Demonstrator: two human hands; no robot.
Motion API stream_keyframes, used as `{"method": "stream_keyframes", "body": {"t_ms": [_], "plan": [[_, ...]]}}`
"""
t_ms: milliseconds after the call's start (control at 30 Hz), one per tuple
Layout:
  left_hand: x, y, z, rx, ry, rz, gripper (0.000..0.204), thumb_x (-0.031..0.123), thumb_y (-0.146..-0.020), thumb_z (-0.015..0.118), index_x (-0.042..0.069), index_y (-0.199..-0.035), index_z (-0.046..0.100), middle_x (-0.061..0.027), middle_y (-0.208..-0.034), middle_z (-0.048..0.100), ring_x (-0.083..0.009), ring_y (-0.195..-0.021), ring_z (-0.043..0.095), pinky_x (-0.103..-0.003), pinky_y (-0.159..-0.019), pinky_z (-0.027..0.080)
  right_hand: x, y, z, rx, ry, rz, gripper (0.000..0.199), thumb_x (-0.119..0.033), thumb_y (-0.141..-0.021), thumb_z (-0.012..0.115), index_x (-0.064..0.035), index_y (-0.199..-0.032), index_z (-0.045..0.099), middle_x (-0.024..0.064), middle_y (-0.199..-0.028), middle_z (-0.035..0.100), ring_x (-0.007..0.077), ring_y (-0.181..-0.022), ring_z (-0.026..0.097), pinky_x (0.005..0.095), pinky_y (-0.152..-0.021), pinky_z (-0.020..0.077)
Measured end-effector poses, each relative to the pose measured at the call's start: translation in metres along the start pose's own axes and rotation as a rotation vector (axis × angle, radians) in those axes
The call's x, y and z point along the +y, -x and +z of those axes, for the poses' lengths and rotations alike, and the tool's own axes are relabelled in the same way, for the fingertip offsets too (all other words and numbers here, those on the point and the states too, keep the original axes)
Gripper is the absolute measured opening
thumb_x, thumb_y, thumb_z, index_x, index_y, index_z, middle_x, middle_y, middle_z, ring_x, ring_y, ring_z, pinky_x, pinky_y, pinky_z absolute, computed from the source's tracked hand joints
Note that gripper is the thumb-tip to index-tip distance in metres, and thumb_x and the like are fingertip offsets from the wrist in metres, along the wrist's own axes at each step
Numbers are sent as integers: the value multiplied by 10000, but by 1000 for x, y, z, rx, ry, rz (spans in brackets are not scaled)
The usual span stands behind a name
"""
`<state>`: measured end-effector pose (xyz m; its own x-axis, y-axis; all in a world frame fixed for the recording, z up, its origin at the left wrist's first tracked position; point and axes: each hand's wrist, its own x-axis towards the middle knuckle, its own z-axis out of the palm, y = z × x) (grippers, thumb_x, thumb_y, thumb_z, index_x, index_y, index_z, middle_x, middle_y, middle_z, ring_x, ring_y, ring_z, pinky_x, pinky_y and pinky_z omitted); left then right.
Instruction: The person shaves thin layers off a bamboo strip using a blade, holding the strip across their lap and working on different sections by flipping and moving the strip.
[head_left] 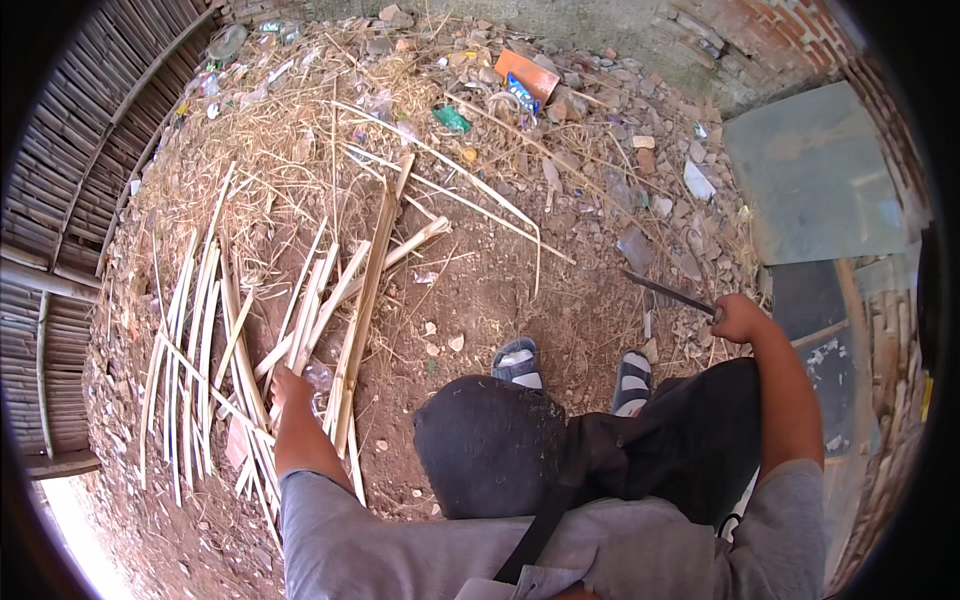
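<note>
The right hand (738,318) is closed around the grip of a long, dark blade (668,290), which points inward over the dirt ground (480,310). The left hand (291,388) is down at the pale split strips (313,310); its fingers are mostly hidden, so I cannot tell whether it grips one. The strips lie crossed in a loose heap, so pulling one could drag others along, and rough edges could splinter bare skin. A careless swing could catch the sandalled feet (517,362).
</note>
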<state>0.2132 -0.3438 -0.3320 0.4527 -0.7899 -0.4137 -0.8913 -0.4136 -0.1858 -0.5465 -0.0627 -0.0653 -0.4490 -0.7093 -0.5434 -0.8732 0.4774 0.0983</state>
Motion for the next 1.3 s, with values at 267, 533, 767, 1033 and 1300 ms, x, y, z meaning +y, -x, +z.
{"method": "stream_keyframes", "body": {"t_ms": [267, 533, 767, 1033, 1300], "plan": [[-10, 5, -5, -50, -41, 83, 533, 291, -914, 731, 136, -1382, 526, -73, -1376, 631, -292, -1316, 559, -514, -1028, 465, 7, 5, 3, 19, 7, -15, 457, -247, -640, 772, 3, -1020, 728, 267, -996, 706, 426, -986, 680, 468, -893, 544], [-50, 7, 15, 181, -102, 471, 335, 348, -932, 705, 92, -1088, 556, -158, -1139, 670, -373, -968, 703, -518, -816, 542, 8, 5, 3, 71, -56, -69, 457, -264, -638, 783, 4, -1004, 723, 259, -914, 701, 424, -909, 687, 476, -826, 546], [-41, 57, -37, 557, 133, 761, 262, 290, -917, 703, 106, -982, 527, -156, -979, 644, -422, -804, 656, -558, -700, 517, -32, 29, -32, 154, -258, -135, 440, -258, -692, 800, 16, -1022, 702, 256, -896, 694, 398, -883, 690, 456, -789, 540], [20, 164, -164, 995, 439, 1024, 235, 181, -911, 729, 88, -920, 513, -128, -805, 625, -381, -681, 629, -494, -613, 504, -77, 38, -77, 287, -464, -334, 486, -311, -740, 830, 31, -1054, 688, 226, -948, 690, 344, -929, 684, 434, -818, 521], [74, 289, -220, 966, 487, 1161, 212, 178, -900, 742, 61, -962, 576, -145, -784, 649, -373, -635, 647, -482, -527, 510, -120, 31, -65, 221, -975, -501, 625, -395, -770, 854, 27, -1188, 657, 120, -977, 701, 227, -908, 662, 385, -821, 526]]}}
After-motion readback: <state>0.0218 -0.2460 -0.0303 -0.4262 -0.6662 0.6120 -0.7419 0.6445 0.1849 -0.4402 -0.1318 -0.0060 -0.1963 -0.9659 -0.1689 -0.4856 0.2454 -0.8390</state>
